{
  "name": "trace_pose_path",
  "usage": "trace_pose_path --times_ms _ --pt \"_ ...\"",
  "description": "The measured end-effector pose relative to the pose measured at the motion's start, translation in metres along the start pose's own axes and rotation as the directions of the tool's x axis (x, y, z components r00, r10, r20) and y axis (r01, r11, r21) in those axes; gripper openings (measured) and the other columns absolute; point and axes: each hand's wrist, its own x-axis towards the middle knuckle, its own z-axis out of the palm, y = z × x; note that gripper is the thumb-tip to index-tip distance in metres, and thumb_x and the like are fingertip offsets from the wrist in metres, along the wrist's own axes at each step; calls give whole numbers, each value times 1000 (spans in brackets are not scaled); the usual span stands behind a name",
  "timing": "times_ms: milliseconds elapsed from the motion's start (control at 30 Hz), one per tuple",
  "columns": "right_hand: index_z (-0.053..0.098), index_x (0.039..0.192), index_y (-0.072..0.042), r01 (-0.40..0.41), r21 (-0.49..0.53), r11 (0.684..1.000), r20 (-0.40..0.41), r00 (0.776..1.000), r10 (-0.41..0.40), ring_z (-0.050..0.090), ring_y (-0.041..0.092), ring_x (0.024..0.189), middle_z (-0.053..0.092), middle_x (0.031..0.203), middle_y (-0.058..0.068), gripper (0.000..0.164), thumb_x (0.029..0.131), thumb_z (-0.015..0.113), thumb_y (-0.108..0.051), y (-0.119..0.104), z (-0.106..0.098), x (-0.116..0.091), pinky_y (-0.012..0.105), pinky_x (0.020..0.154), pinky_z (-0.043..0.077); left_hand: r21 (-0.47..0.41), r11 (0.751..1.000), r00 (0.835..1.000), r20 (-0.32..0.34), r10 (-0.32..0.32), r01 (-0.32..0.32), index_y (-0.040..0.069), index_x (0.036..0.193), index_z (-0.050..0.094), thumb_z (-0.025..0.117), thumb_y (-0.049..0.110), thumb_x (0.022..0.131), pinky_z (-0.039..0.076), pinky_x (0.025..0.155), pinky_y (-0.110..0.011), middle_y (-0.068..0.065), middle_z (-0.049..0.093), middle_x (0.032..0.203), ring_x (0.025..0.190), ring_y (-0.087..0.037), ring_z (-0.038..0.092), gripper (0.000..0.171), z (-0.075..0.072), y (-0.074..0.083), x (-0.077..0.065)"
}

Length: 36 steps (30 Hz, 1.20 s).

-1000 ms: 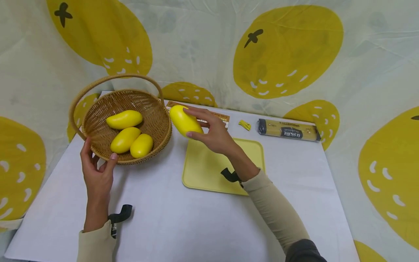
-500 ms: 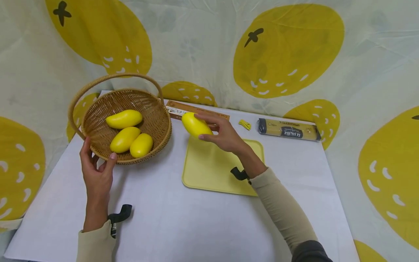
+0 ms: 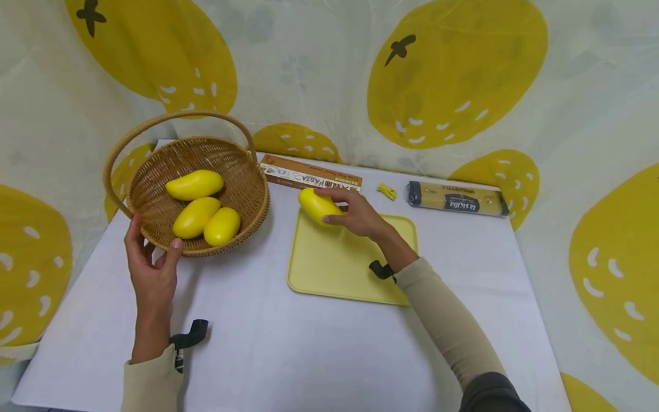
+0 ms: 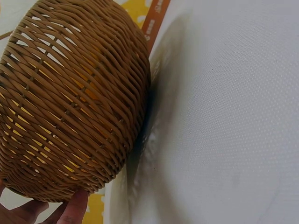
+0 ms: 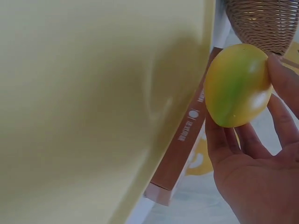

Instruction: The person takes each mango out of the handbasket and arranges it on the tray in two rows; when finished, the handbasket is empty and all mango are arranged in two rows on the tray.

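Note:
A yellow mango (image 3: 316, 206) is held in my right hand (image 3: 360, 216), over the back left part of the yellow tray (image 3: 329, 269). In the right wrist view the mango (image 5: 239, 86) shows a greenish underside, gripped between thumb and fingers. My left hand (image 3: 151, 280) grips the near left rim of the wicker basket (image 3: 247, 189), thumb at the rim. Inside the basket lie three more mangoes (image 3: 195, 185), close together. The left wrist view shows the basket's woven side (image 4: 74, 102) with the left fingertips (image 4: 77, 205) against its lower edge.
A brown pasta box (image 3: 309, 173) lies along the table's back edge, behind the tray. Right of it are a small yellow packet (image 3: 386, 191) and a spaghetti pack (image 3: 457, 198). A fruit-print cloth (image 3: 309, 68) hangs behind the white table (image 3: 257, 343).
My right hand has carried the mango away from the basket's right side, rightward and down over the tray. The left hand has kept its grip on the basket, which stays in place.

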Motion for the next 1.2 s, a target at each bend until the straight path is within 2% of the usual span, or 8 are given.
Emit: trace_pose_path --times_ms 100,167,467,633,800,1000,1200 --pt "59 153 -15 -2 -41 999 15 1000 2 51 29 148 54 162 4 66 92 81 -1 5 0 2 53 118 47 9 1000 1000 -3 -5 5 31 167 29 73 6 98 46 120 -32 2 26 174 153 -30 34 85 0 1 0" --pt "60 152 -15 0 -65 998 22 1000 2 49 28 151 54 162 3 66 92 81 -2 7 1 3 53 119 46 12 1000 1000 -4 -5 5 31 167 29 73 7 98 45 120 -33 2 27 174 153 -30 34 85 0 1 0" --pt "60 153 -18 12 -134 991 41 999 -6 41 24 157 54 162 4 65 93 81 -5 11 5 7 51 121 45 10 1000 1000 -10 8 -8 29 167 29 73 5 98 49 110 -20 2 27 174 152 -31 34 85 1 0 -2" --pt "60 152 -12 37 -157 987 58 998 -28 38 27 159 50 164 9 64 92 80 -1 12 4 5 50 125 40 34 999 1000 -10 1 0 30 167 29 72 6 99 50 108 -17 2 27 174 151 -30 35 85 2 1 -3" --pt "58 152 -5 79 -144 986 108 992 -63 33 34 161 42 168 20 63 92 76 6 12 2 5 51 130 30 34 999 1000 -15 1 0 31 167 29 72 6 99 50 110 -19 2 28 174 151 -30 36 85 2 1 -3" --pt "57 153 -5 85 -134 987 138 988 -66 31 33 162 40 169 19 61 95 72 8 14 0 5 50 131 29 41 999 1000 -23 -5 6 32 167 30 73 6 98 49 111 -23 4 29 173 150 -29 37 85 2 1 -4" --pt "58 152 -6 60 -92 994 121 991 -49 32 31 162 41 169 18 60 95 69 11 16 -2 2 50 132 27 34 999 1000 -24 -9 10 31 167 29 72 6 99 48 112 -24 3 28 174 151 -30 36 85 3 2 -4"
